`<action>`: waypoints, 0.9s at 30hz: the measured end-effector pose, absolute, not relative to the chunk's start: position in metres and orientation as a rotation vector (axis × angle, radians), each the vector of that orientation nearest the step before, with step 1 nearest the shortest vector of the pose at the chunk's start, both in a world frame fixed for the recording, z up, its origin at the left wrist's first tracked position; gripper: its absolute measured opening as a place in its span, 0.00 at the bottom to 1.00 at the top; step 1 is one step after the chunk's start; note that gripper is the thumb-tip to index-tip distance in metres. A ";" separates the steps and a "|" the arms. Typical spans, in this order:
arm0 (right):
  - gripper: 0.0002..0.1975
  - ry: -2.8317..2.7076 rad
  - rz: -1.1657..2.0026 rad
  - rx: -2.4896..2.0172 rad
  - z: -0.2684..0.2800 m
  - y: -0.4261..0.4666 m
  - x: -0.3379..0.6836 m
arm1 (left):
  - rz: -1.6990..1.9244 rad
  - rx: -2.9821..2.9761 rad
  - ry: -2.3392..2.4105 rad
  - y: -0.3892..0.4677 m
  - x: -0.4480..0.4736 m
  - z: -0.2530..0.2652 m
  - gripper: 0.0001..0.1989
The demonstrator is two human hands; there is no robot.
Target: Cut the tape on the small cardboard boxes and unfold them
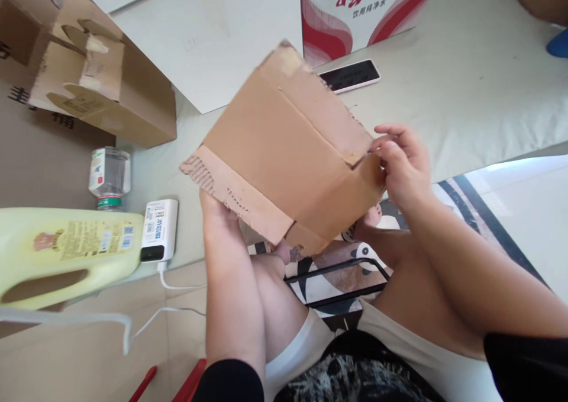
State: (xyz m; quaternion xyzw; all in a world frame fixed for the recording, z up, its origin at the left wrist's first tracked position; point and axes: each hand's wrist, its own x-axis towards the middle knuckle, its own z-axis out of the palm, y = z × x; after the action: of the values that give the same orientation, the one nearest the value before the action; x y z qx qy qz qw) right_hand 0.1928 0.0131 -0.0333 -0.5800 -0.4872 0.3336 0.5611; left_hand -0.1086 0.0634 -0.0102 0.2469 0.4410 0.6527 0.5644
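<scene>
A brown piece of cardboard (270, 147), creased into panels with torn, ragged edges, is held tilted above my lap. My right hand (403, 165) pinches its right corner flap, with the thumb and index finger near the edge and other fingers partly extended. Under the left edge, my left hand (219, 203) supports the cardboard; its fingers are mostly hidden behind it. A torn strip with exposed corrugation runs along the left side, and another pale strip lies along the upper right side.
On the covered table are a phone (352, 76), a red-and-white carton (368, 20), a white box (195, 41), an open cardboard box (142, 100), a clear bottle (110, 174), a power bank (160, 230) with a cable, and a yellow jug (93, 236). A black bar frame (341, 298) stands between my legs.
</scene>
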 end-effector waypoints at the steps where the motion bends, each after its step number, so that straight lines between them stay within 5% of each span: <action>1: 0.18 -1.176 0.727 -1.402 -0.033 0.014 0.194 | 1.559 0.595 1.000 0.062 -0.107 -0.006 0.14; 5: 0.27 -1.090 0.764 -1.396 -0.036 0.021 0.193 | 1.602 0.582 0.922 0.062 -0.109 0.000 0.16; 9: 0.24 -0.872 1.204 -1.267 -0.043 0.022 0.185 | 1.682 0.583 0.858 0.063 -0.113 -0.003 0.21; 12: 0.23 -0.819 1.186 -1.285 -0.045 0.019 0.180 | 1.769 0.684 0.739 0.061 -0.111 -0.003 0.25; 17: 0.26 -0.870 1.355 -1.346 -0.038 0.011 0.173 | 1.795 0.570 0.990 0.063 -0.116 -0.005 0.14; 22: 0.30 -0.844 1.615 -1.282 -0.028 0.001 0.160 | 1.759 0.364 1.027 0.069 -0.120 -0.005 0.13; 27: 0.24 -0.746 1.638 -1.210 -0.016 -0.005 0.163 | 1.773 0.281 0.838 0.071 -0.125 0.002 0.24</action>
State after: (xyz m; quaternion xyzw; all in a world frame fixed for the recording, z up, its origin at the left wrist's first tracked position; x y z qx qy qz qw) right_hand 0.1634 -0.0048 -0.0164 -0.4931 -0.3041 0.6677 0.4675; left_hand -0.1246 0.0710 0.0019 0.1185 0.3538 0.7485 0.5482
